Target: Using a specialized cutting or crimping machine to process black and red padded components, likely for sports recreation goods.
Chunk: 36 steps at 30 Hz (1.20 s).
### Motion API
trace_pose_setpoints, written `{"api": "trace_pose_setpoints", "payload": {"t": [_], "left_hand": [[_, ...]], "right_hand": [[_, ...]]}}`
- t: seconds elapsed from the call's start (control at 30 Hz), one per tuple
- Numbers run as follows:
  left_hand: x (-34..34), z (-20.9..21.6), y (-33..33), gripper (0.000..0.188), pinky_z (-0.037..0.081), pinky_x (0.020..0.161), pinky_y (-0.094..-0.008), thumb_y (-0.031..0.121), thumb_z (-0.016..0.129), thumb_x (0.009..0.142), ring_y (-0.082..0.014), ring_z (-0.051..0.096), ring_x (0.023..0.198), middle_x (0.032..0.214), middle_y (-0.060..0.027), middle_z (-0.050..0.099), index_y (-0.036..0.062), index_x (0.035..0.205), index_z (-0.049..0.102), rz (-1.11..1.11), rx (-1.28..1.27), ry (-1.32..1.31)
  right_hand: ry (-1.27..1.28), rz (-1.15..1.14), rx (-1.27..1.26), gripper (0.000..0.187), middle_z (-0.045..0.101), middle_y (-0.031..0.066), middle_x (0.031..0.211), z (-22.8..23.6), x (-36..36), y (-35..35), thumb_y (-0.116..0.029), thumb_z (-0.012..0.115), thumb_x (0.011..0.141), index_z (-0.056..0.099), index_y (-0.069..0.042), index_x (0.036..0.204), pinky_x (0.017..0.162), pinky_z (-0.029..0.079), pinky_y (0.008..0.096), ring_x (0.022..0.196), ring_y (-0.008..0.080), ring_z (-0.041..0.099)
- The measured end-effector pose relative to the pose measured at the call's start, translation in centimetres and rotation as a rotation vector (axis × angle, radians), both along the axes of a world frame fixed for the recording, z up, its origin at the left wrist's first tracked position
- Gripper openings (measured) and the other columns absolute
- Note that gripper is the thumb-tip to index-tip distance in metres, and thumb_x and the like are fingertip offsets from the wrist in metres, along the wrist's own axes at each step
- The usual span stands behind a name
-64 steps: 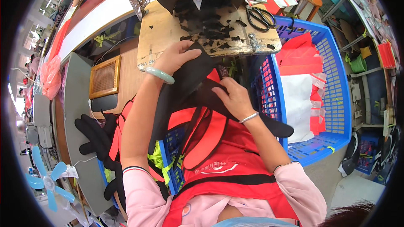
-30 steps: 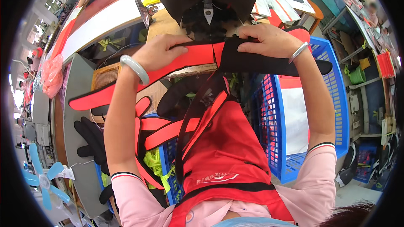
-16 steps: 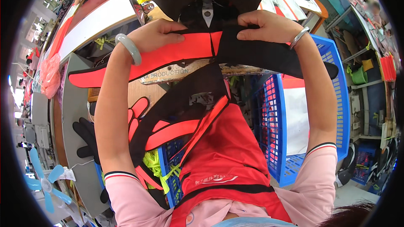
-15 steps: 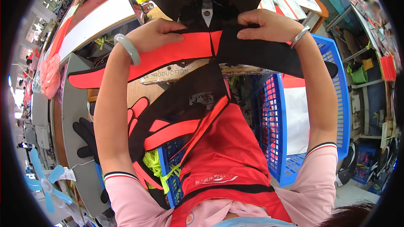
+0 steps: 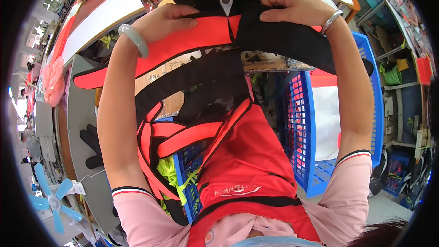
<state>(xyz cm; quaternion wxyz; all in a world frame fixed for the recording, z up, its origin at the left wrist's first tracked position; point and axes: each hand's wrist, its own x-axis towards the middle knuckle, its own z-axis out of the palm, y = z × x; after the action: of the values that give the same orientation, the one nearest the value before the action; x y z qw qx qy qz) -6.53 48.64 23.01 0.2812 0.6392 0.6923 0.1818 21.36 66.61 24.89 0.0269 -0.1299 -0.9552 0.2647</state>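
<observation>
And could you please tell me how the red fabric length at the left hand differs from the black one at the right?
Colour: the red length shows a red face edged in black; the black length looks plain black.
Direction: from the middle, the red length runs down-left, while the black length runs down-right across the blue basket.
Both have rounded outer tips, and each is pinched by a hand, left and right.

A pink short-sleeved shirt has dark, white and red stripes edging the sleeves at 8 and 4 o'clock. Over it, toward 5 o'clock, a red apron bears a black band and white print. A thick pale bangle circles the left wrist, at 10 o'clock; a thinner silver bangle the right wrist, at 2.
</observation>
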Motion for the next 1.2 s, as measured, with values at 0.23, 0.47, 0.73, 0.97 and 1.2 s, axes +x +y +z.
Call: {"api": "trace_pose_setpoints", "payload": {"t": [0.23,0.47,0.73,0.97,1.2], "left_hand": [[0.1,-0.6,-0.7,0.048,0.046,0.093,-0.0267,0.031,0.063,0.096,-0.0141,0.064,0.099,0.108,-0.0094,0.071,0.0021,0.133,0.058,-0.019,0.017,-0.102],[0.4,-0.4,-0.6,0.048,0.046,0.093,-0.026,0.028,0.064,0.095,-0.0119,0.063,0.099,0.107,-0.0072,0.071,0.0012,0.134,0.057,0.045,0.009,-0.144],[0.3,-0.7,-0.1,0.045,0.047,0.092,-0.026,0.026,0.063,0.096,-0.0109,0.063,0.095,0.103,-0.0067,0.071,-0.0009,0.132,0.057,0.023,0.06,-0.168],[1.2,-0.8,-0.6,0.044,0.047,0.092,-0.0273,0.025,0.064,0.096,-0.0121,0.064,0.096,0.105,-0.0073,0.072,-0.0012,0.132,0.057,0.053,0.075,-0.127],[-1.6,-1.0,-0.3,0.05,0.045,0.098,-0.0291,0.028,0.066,0.094,-0.015,0.063,0.106,0.116,-0.0091,0.069,0.0004,0.134,0.056,0.322,0.359,-0.098]], "right_hand": [[0.03,0.018,-0.07,0.038,0.032,-0.0049,0.068,0.1,0.9,-0.8,-0.03,0.066,0.096,0.04,-0.009,0.077,0.058,0.03,0.0262,0.065,0.0065,0.03],[0.047,0.034,-0.126,0.037,0.038,-0.0046,0.067,-0.6,0.6,0.3,-0.038,0.065,0.095,0.053,-0.006,0.082,0.062,0.034,0.0264,0.066,0.0066,0.035],[0.044,0.01,-0.123,0.039,0.037,-0.004,0.068,-1.0,0.4,0.7,-0.04,0.064,0.095,0.051,-0.007,0.08,0.062,0.034,0.0264,0.067,0.0076,0.034],[0.096,0.017,-0.121,0.04,0.035,-0.0049,0.067,-0.9,1.0,-0.1,-0.038,0.064,0.095,0.046,-0.007,0.077,0.06,0.031,0.0263,0.066,0.0071,0.032],[0.102,-0.073,-0.067,0.038,0.03,-0.0057,0.073,-1.6,1.9,1.6,-0.027,0.064,0.096,0.038,-0.008,0.076,0.06,0.031,0.0273,0.069,0.0054,0.032]]}}
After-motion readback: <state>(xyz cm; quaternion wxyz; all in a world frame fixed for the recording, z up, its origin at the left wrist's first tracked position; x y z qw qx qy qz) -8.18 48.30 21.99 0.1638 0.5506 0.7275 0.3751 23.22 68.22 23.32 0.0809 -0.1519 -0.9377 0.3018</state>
